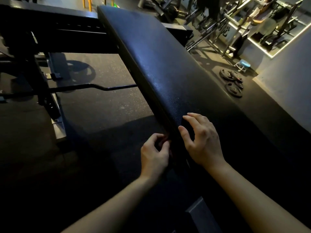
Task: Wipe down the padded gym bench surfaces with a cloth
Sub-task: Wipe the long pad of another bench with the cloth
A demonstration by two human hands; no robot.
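Padded bench (159, 64) runs from 6 o'clock toward 11, my left grip (155, 153) curled at its side edge on something I cannot make out, my right grip (202, 140) spread over the pad, likely for bracing.

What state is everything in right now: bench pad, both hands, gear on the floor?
bench pad: dark, sheen at the far end; wiped or not cannot be told.
left hand: fingers curled at the pad's side edge; too dark to tell whether it holds anything.
right hand: fingers relaxed, spread, fingertips on the pad top, holding nothing.
weight plates: flat on the floor, overlapping.
stool: upright.
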